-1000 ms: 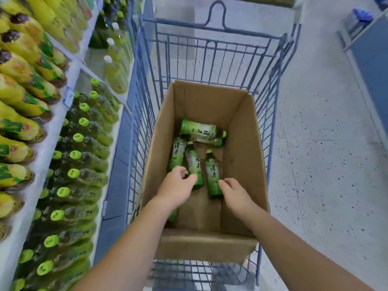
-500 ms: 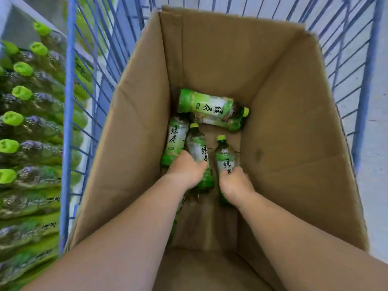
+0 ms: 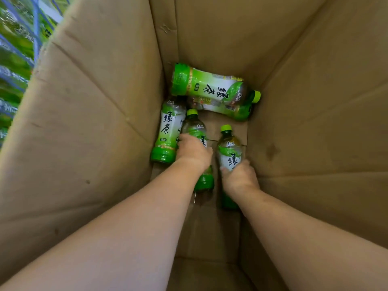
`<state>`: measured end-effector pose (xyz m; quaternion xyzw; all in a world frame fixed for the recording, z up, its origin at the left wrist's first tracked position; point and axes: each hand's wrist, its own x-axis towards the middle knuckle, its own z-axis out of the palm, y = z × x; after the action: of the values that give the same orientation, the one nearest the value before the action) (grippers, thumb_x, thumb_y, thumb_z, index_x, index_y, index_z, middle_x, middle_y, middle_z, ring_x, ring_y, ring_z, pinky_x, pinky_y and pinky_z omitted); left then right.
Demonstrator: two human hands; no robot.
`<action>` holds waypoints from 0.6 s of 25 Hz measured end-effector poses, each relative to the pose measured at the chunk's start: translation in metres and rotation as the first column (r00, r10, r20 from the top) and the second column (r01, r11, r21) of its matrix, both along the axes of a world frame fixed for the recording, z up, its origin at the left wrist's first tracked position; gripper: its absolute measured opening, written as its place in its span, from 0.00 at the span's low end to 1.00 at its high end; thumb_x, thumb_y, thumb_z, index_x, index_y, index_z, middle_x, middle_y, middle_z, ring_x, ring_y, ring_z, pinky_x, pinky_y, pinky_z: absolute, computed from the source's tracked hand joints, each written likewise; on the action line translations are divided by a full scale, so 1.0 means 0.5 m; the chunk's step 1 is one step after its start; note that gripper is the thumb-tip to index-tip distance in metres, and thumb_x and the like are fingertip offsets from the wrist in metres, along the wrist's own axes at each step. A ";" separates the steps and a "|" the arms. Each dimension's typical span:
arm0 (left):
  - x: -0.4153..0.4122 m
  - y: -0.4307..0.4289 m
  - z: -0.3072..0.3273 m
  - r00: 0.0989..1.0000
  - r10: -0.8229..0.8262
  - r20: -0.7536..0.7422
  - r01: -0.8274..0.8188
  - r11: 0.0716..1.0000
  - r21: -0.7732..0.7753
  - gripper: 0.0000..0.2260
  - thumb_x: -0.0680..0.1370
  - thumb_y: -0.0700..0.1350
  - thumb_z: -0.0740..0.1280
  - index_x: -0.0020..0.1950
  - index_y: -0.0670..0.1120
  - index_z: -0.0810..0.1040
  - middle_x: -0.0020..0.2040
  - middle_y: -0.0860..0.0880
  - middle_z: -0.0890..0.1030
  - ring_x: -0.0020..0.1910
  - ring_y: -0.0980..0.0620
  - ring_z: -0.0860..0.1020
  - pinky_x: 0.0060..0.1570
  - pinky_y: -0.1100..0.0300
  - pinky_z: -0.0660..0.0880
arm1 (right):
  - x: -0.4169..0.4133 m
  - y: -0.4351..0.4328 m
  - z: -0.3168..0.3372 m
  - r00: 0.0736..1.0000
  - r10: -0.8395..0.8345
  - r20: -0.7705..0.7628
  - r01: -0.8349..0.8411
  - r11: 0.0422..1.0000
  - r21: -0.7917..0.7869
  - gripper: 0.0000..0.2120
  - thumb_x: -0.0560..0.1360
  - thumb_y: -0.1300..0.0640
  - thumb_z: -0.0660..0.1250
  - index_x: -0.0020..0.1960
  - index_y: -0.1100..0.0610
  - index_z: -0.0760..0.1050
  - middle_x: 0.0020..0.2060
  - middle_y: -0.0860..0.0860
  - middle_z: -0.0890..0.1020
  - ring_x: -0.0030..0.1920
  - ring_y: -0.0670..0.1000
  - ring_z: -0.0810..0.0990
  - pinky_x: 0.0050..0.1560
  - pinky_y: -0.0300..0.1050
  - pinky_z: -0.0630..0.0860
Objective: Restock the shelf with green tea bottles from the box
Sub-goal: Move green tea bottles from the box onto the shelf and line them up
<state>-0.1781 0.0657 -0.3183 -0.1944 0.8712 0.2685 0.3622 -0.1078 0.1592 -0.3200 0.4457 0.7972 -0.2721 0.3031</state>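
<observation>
Deep in the box (image 3: 94,122), gripping one bottle in each hand.

With the left hand (image 3: 194,151), curled round the middle bottle (image 3: 194,127) at its label; with the right hand (image 3: 240,178), wrapped round the right bottle (image 3: 230,152) low on its body; both caps toward 12 o'clock. At 9 o'clock of the left hand, just beside the middle bottle, a third bottle (image 3: 168,131) along the box wall. At 12 o'clock, by the far wall, lying crosswise: top bottle (image 3: 201,85), cap toward 3, over a lower bottle (image 3: 235,113). At 10 o'clock beyond the box, blue cart wire (image 3: 35,28).
</observation>
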 end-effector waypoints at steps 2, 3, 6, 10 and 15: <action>0.002 0.011 -0.009 1.000 -0.028 0.010 0.028 0.998 -0.059 0.39 0.79 0.50 0.72 0.76 0.33 0.52 0.75 0.36 0.65 0.72 0.39 0.71 0.65 0.52 0.71 | -0.006 -0.004 -0.009 1.000 -0.005 -0.002 0.005 1.000 0.004 0.27 0.79 0.50 0.70 0.70 0.63 0.65 0.68 0.61 0.73 0.68 0.64 0.73 0.63 0.53 0.72; 0.003 0.016 -0.013 1.000 -0.026 0.007 0.027 0.997 -0.077 0.40 0.79 0.49 0.72 0.76 0.32 0.50 0.75 0.36 0.64 0.72 0.39 0.70 0.65 0.53 0.71 | -0.010 -0.006 -0.013 1.000 -0.009 -0.004 0.009 1.000 0.010 0.27 0.78 0.51 0.71 0.70 0.62 0.65 0.67 0.60 0.73 0.67 0.63 0.73 0.63 0.53 0.73; 0.002 0.015 -0.025 1.000 -0.026 -0.004 0.026 0.997 -0.075 0.38 0.78 0.47 0.72 0.75 0.33 0.52 0.74 0.36 0.65 0.70 0.39 0.71 0.63 0.53 0.72 | -0.022 -0.011 -0.027 1.000 0.016 -0.006 -0.016 1.000 0.026 0.30 0.76 0.51 0.73 0.70 0.62 0.64 0.67 0.60 0.73 0.67 0.63 0.74 0.63 0.53 0.73; -0.003 -0.015 -0.006 0.998 0.044 0.047 -0.047 0.997 0.068 0.30 0.75 0.44 0.75 0.71 0.37 0.65 0.65 0.41 0.77 0.62 0.41 0.79 0.54 0.55 0.75 | -0.037 -0.001 -0.032 0.999 0.021 0.026 -0.021 1.000 -0.010 0.32 0.73 0.49 0.76 0.69 0.60 0.66 0.66 0.59 0.76 0.66 0.62 0.76 0.60 0.50 0.75; 0.025 -0.064 0.064 0.984 0.173 0.043 -0.177 0.973 0.147 0.24 0.68 0.45 0.79 0.60 0.43 0.75 0.52 0.44 0.82 0.49 0.41 0.82 0.52 0.50 0.81 | -0.049 -0.004 -0.031 0.999 -0.037 0.032 0.039 0.997 -0.064 0.32 0.70 0.50 0.79 0.68 0.57 0.68 0.64 0.57 0.78 0.64 0.61 0.78 0.60 0.50 0.76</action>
<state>-0.1654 0.0338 -0.2861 -0.2465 0.8225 0.3612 0.3637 -0.1323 0.1572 -0.3357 0.4550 0.7746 -0.2964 0.3242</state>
